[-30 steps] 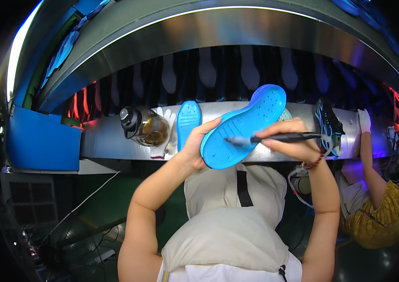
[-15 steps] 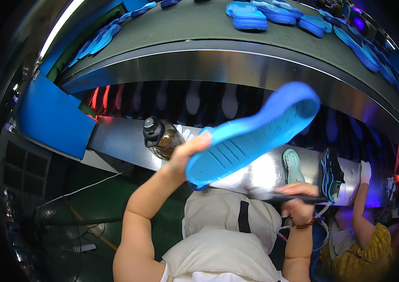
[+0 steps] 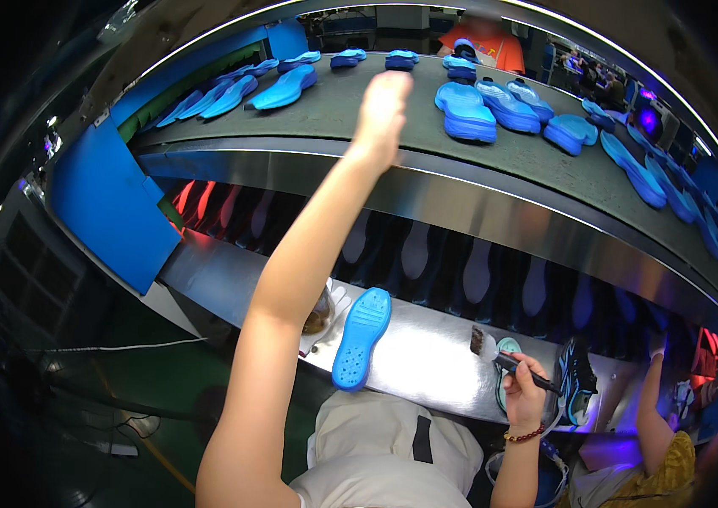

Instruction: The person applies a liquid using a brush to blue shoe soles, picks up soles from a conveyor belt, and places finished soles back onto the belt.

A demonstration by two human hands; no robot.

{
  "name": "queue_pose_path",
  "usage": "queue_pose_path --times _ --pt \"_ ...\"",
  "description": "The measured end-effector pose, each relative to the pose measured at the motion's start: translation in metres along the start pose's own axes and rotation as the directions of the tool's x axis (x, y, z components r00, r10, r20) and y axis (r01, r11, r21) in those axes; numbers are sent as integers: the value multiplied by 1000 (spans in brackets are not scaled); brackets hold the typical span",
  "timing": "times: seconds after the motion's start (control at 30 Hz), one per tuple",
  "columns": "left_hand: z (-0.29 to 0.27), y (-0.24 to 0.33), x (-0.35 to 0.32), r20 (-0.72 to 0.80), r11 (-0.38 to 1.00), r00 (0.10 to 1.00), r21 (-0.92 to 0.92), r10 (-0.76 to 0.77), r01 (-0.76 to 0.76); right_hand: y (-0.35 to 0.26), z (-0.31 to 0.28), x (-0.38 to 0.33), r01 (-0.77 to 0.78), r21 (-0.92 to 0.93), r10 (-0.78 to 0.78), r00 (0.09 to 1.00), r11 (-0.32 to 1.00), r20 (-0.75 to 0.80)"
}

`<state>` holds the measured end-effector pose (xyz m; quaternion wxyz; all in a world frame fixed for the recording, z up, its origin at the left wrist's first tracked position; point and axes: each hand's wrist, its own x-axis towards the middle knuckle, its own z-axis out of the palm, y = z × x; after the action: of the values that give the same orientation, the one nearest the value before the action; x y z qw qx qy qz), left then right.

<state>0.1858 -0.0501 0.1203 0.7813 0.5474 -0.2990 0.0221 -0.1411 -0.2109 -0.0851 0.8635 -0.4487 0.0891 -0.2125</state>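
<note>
The left hand [image 3: 383, 114] is blurring over the belt [image 3: 359, 106], fingers spread, gripping nothing. The right hand [image 3: 525, 391] is clamping a brush [image 3: 503, 356] at the surface's [image 3: 427, 356] near edge. A blue sole [image 3: 361, 337] is lying ribbed-side up on the surface, overhanging that edge. More soles [image 3: 464, 112] are riding the belt.

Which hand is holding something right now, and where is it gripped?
The right hand grips a brush by its dark handle, bristle end pointing up-left over the steel shelf. The left hand holds nothing, reaching open over the upper conveyor belt.
</note>
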Motion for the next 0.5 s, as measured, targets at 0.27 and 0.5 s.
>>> queue_pose_path --times 0.27,0.5 --pt "33 -21 4 302 256 950 915 81 -313 2 6 -1 -28 2 28 998 1000 58" --pt "-3 -6 -104 -278 961 923 2 265 -275 -11 -11 -4 93 -12 -93 995 996 -33"
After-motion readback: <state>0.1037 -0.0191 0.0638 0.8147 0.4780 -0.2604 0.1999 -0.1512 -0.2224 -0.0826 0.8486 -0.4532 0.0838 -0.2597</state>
